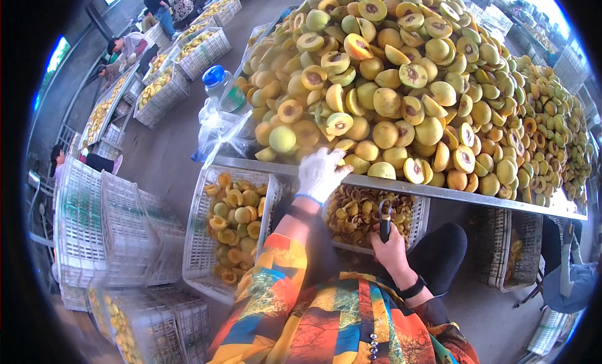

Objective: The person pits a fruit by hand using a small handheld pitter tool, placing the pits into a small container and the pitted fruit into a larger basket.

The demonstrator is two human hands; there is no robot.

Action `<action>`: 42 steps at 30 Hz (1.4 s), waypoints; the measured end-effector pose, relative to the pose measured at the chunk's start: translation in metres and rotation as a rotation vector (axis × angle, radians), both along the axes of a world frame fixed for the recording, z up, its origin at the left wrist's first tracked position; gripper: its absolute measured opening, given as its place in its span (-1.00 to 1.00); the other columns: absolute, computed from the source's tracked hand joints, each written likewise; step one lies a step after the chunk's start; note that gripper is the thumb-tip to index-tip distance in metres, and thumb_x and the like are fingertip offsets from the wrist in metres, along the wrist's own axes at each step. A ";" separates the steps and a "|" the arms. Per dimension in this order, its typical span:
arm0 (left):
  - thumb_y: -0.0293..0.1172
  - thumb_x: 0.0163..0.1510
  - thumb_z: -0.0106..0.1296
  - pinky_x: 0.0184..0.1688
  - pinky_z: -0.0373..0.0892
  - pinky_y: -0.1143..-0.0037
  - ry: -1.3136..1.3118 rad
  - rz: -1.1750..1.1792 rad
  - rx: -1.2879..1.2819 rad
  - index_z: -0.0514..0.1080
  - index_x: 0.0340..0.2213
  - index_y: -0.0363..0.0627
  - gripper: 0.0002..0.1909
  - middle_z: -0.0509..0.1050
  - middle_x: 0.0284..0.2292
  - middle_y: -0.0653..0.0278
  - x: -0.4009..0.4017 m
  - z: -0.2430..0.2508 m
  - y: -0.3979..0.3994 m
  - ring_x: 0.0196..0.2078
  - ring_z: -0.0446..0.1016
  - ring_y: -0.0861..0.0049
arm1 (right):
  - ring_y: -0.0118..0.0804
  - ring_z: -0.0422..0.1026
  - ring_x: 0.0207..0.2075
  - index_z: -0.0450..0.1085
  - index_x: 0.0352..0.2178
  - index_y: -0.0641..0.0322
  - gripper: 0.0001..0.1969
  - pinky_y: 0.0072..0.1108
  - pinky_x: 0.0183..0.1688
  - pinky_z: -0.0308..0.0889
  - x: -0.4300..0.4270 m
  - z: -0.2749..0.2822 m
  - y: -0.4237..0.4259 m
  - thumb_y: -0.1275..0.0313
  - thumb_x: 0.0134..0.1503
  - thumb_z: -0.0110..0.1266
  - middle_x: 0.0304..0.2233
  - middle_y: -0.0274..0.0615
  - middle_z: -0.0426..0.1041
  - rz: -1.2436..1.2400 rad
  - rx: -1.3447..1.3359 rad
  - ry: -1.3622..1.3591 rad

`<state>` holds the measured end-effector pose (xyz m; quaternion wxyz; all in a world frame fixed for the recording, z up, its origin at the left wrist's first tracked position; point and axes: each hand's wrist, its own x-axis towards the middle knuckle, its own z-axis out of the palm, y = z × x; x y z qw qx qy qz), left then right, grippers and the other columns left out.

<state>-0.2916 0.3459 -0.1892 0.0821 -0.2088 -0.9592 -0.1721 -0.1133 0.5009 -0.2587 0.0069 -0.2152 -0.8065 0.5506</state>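
My left hand point(322, 173), in a white knit glove, lies over the metal rim of the table at the near edge of a heap of halved yellow-green stone fruit point(388, 103). Its fingertips reach the fruit, and whether they grip a piece is hidden. My bare right hand point(390, 249) holds a pitting tool point(385, 223) by its black handle, with the metal loop pointing up. Below the tool sits a white plastic crate point(418, 223) of pits and scraps. Left of it, another white crate point(193, 251) holds hollowed fruit halves point(240, 218).
A blue-capped plastic jar point(225, 89) and a clear plastic bag point(221, 129) sit at the table's left corner. Stacked crates point(108, 223) stand on the left. Several people work nearby, one person point(566, 281) seated at right. Another crate point(512, 246) is under the table.
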 end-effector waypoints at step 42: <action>-0.20 0.17 -0.24 -0.25 0.35 0.57 -0.804 0.115 1.840 0.35 -0.26 -0.39 -0.59 0.42 -0.32 0.15 0.085 -0.006 0.012 -0.32 0.41 0.50 | 0.23 0.35 -0.52 0.14 -0.30 0.42 -0.60 -0.23 -0.51 0.23 -0.014 0.076 -0.032 0.18 0.12 -0.16 -0.66 0.20 0.32 0.344 0.139 0.105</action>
